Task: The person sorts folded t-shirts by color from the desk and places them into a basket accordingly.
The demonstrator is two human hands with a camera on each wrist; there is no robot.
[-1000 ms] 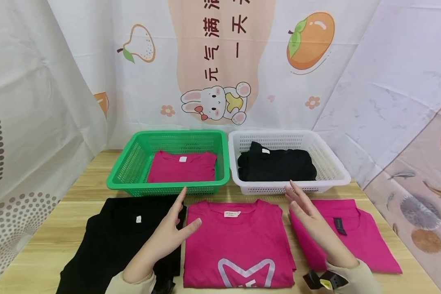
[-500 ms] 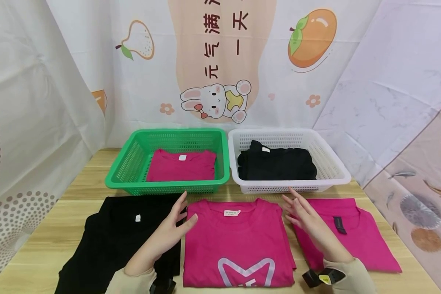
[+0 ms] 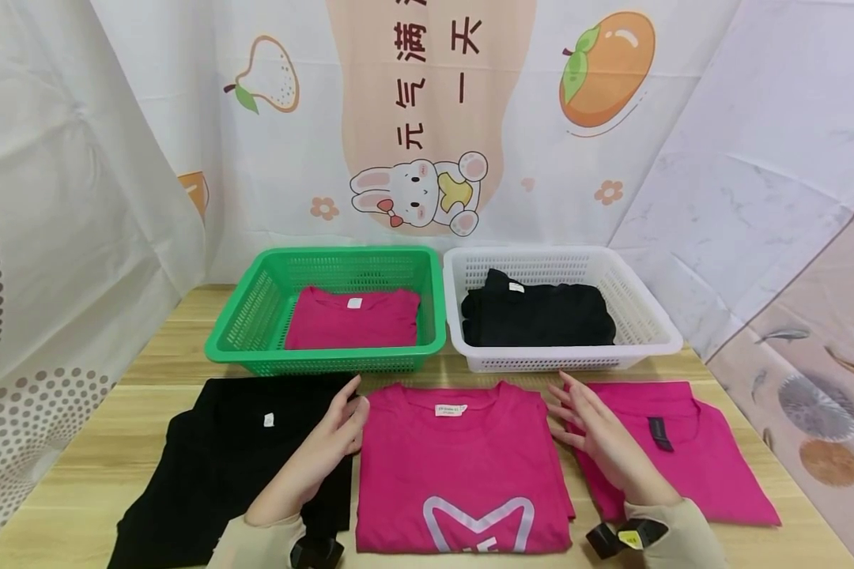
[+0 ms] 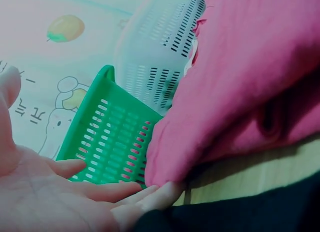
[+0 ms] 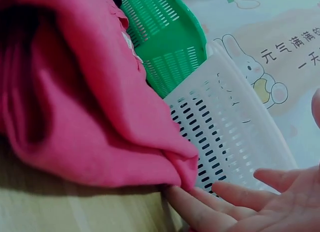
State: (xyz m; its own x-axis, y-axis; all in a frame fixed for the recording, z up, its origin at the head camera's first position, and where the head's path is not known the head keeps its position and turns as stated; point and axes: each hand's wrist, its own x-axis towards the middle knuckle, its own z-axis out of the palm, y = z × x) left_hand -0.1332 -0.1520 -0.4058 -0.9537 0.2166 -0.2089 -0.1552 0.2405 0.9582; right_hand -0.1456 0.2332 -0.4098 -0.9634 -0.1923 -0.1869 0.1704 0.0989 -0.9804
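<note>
Between my two hands lies a folded pink T-shirt (image 3: 462, 466) with a white neck label and a pale star outline. My left hand (image 3: 320, 442) is at its upper left corner, over the edge of a folded black shirt (image 3: 256, 466). The left wrist view has these fingers extended, their tips against the pink cloth (image 4: 235, 81), thumb apart. My right hand (image 3: 601, 435) is at the opposite upper corner, partly over a second folded pink shirt (image 3: 712, 466) with a dark label. In the right wrist view its loosely extended fingertips meet the pink cloth (image 5: 110, 101).
Behind the shirts stand a green basket (image 3: 256, 357) holding a folded pink shirt (image 3: 356, 320) and a white basket (image 3: 569, 359) holding folded black clothing (image 3: 541, 316). They stand side by side on the wooden table (image 3: 78, 466), before a printed curtain (image 3: 277, 190).
Both hands have come down to the upper corners of the middle pink T-shirt. The left thumb has drawn nearer its fingers. The shirts and baskets have stayed in place.
</note>
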